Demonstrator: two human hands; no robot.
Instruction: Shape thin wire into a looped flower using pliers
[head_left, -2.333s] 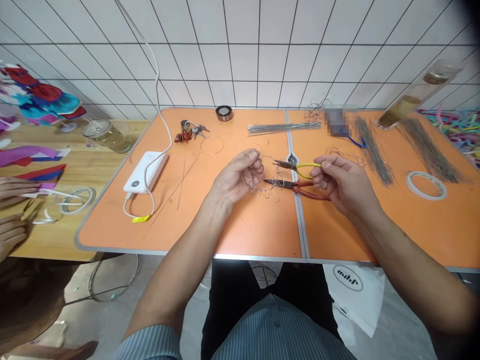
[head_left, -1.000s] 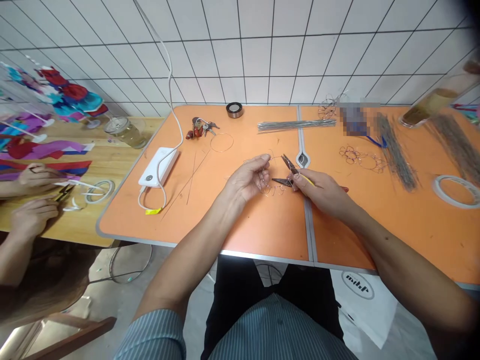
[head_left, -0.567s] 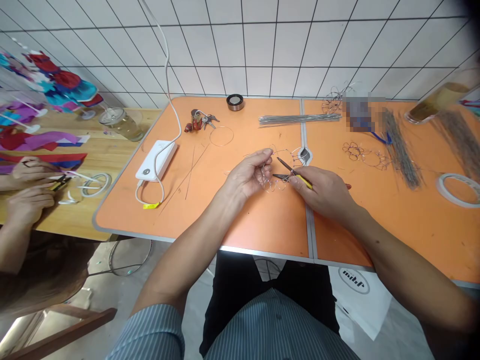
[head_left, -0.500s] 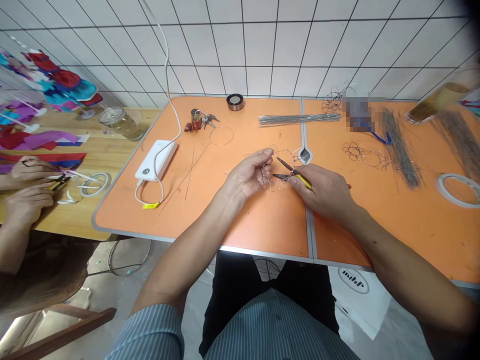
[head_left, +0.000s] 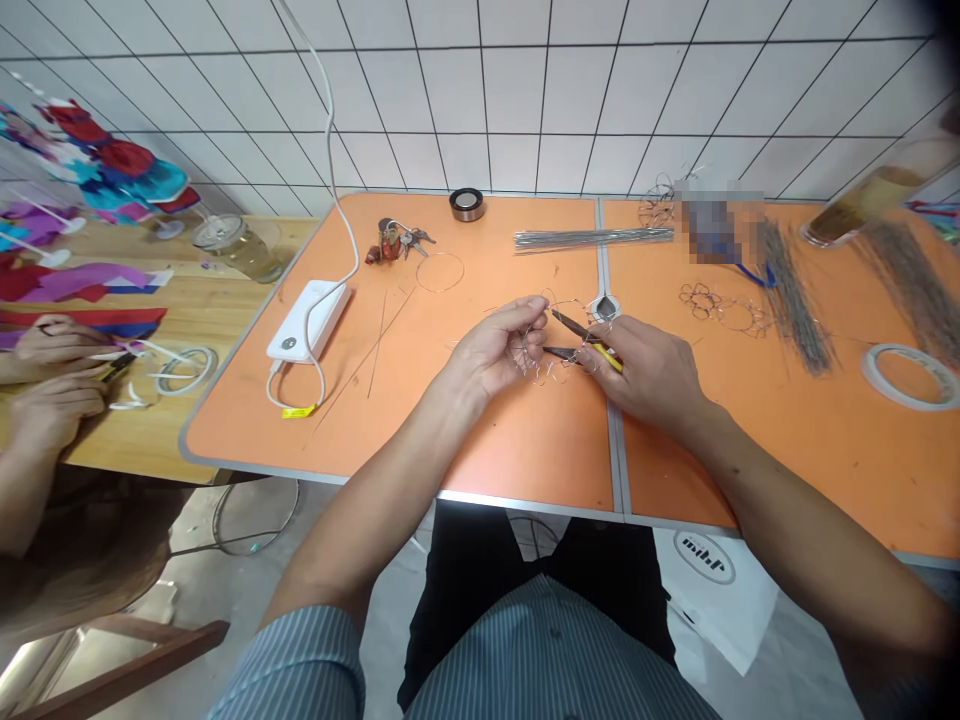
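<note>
Near the middle of the orange table (head_left: 525, 450), my left hand (head_left: 501, 348) pinches a thin piece of bent wire (head_left: 553, 372) with small loops. My right hand (head_left: 649, 370) is closed round the yellow handles of the pliers (head_left: 577, 328). The plier jaws are spread apart and point left toward my left fingertips, beside the wire. Exactly where the jaws meet the wire is too fine to tell.
A white power strip (head_left: 307, 320) with its cord, keys (head_left: 411, 240) and black tape (head_left: 466, 204) lie at left and back. Wire bundles (head_left: 592, 238), looped wires (head_left: 701, 300) and a white tape ring (head_left: 911, 376) are right. A co-worker's hands (head_left: 60, 400) work far left.
The view has shifted slightly. My hands keep nearly the same pose, with the wire and the open pliers still held close together.
</note>
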